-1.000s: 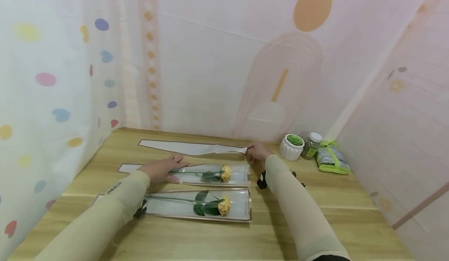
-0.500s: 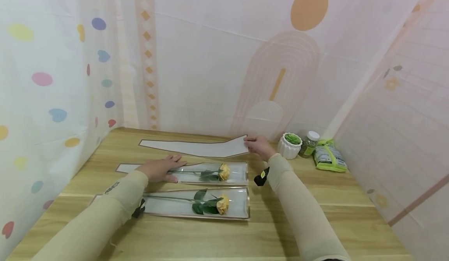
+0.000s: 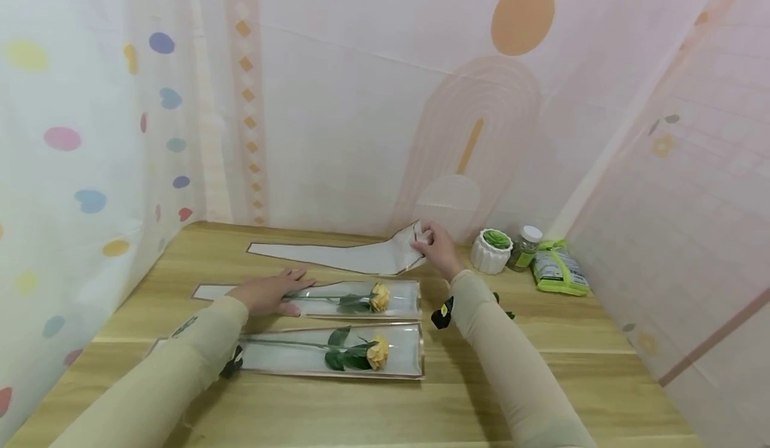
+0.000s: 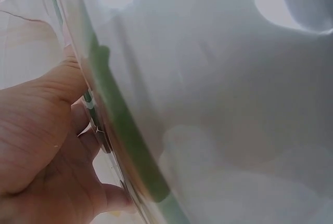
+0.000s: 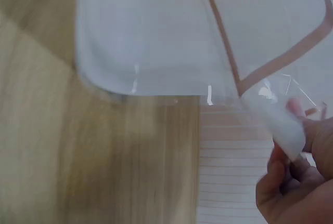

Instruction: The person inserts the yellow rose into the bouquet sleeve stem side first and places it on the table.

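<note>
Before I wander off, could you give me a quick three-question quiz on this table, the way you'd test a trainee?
1. True or false: the right hand pinches the farthest wrapper.
2. How many yellow blooms show in the head view?
3. The left hand rests on: A) the white pot; B) the green-edged packet; C) the middle wrapper.

Key: 1 true; 2 two; 3 C.

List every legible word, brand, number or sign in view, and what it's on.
Nothing legible.
Lime-edged packet: printing, too small to read.
Lidded jar: green label, too small to read.
Left sleeve: dark marking, too blurred.
Black device by right wrist: yellow mark, too small.
</note>
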### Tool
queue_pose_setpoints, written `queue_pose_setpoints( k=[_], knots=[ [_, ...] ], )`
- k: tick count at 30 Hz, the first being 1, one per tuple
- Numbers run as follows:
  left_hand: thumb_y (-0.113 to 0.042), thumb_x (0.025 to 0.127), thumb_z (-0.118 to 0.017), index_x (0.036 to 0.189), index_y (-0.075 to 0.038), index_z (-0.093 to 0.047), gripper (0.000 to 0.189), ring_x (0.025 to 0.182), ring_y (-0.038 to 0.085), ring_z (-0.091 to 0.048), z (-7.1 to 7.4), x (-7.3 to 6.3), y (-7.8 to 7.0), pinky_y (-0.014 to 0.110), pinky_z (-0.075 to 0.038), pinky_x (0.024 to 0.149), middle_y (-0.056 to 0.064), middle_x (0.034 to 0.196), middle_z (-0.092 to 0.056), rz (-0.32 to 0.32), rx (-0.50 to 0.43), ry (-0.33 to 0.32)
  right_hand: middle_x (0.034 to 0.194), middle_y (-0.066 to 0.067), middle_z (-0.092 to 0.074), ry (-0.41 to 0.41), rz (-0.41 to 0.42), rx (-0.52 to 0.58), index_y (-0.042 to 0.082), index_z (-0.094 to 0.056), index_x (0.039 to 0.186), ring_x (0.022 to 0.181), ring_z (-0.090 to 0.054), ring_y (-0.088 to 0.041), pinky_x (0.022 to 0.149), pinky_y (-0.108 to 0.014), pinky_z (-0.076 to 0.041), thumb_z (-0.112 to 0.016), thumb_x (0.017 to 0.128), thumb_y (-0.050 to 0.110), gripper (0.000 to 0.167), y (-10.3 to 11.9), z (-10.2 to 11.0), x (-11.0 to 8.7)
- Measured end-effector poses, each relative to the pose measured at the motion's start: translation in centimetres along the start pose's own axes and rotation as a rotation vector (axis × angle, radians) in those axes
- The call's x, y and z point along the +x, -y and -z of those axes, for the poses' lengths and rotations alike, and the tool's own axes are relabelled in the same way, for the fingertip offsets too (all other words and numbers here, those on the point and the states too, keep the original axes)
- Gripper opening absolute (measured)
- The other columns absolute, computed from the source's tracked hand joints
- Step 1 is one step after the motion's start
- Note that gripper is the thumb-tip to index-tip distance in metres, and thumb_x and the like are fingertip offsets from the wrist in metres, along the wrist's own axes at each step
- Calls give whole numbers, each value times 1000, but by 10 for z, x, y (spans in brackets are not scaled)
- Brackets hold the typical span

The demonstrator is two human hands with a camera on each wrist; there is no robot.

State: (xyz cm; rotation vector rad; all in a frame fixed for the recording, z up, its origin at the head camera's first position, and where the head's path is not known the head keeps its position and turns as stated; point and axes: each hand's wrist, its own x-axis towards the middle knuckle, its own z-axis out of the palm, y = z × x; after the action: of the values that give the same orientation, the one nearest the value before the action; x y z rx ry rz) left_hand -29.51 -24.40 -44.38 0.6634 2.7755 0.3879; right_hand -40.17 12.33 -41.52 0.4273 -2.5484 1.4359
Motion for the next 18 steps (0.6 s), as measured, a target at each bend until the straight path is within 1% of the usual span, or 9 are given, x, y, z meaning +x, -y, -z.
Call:
queue_pose_setpoints(
  k=[3,5,6,7,9,12,13,15,18],
  knots=[
    [-49,92,-66,158,-15,-36,80,148,49,-22,1,1,0,79,-31,99,19,166,-20,-9,8,-9,70,1,-42,-49,49,-46,0,-51,125,62,-40,-13,59,-27,-36,-76,90,4,43,-1,2,0],
    [-49,92,-66,158,-16,-36,80,148,48,-21,0,1,1,80,-30,100,18,166,-19,-10,8,-10,67,1,-38,-86,76,-36,3,-45,128,59,-38,-13,57,-27,-33,-75,91,5,48,-1,2,0],
    [-50,92,-65,158,-15,-36,80,148,49,-21,0,1,1,81,-29,99,19,166,-20,-15,13,-15,67,1,-38,-105,90,-27,5,-44,127,58,-37,-14,57,-28,-33,-74,91,4,47,-1,2,0],
    [-49,92,-65,159,-15,-35,80,148,48,-20,0,1,2,82,-28,99,19,166,-20,-17,13,-19,67,0,-38,-122,110,-25,5,-44,126,59,-37,-14,57,-28,-32,-73,92,4,45,-1,2,0],
    [-49,93,-65,159,-15,-35,80,149,48,-19,-1,2,3,84,-24,99,18,166,-19,-16,9,-27,68,-1,-42,-141,147,-45,3,-51,117,62,-40,-15,59,-28,-34,-73,92,5,33,0,3,1],
    [-49,93,-65,159,-15,-35,80,149,48,-19,-1,3,4,86,-20,97,19,166,-20,-11,8,-36,74,-5,-55,-116,170,-66,-2,-65,104,69,-47,-14,65,-27,-39,-70,95,6,13,3,4,2],
    [-49,93,-66,159,-15,-35,80,149,48,-18,-1,3,5,86,-19,98,18,166,-20,-7,4,-35,76,-6,-59,-98,167,-60,-3,-69,101,70,-49,-14,66,-26,-40,-68,96,6,11,4,4,2],
    [-50,93,-65,159,-15,-35,81,149,49,-19,-2,4,5,87,-19,97,19,166,-20,-7,3,-33,78,-8,-62,-56,143,-8,-5,-74,100,71,-50,-13,67,-25,-41,-63,99,8,16,5,5,1],
    [-51,92,-64,159,-16,-35,81,149,49,-18,-3,5,7,87,-18,97,18,166,-20,-10,-1,-29,93,-10,-68,28,69,185,-9,-71,109,79,-54,-10,72,-21,-44,-52,106,9,27,7,6,0]
  ],
)
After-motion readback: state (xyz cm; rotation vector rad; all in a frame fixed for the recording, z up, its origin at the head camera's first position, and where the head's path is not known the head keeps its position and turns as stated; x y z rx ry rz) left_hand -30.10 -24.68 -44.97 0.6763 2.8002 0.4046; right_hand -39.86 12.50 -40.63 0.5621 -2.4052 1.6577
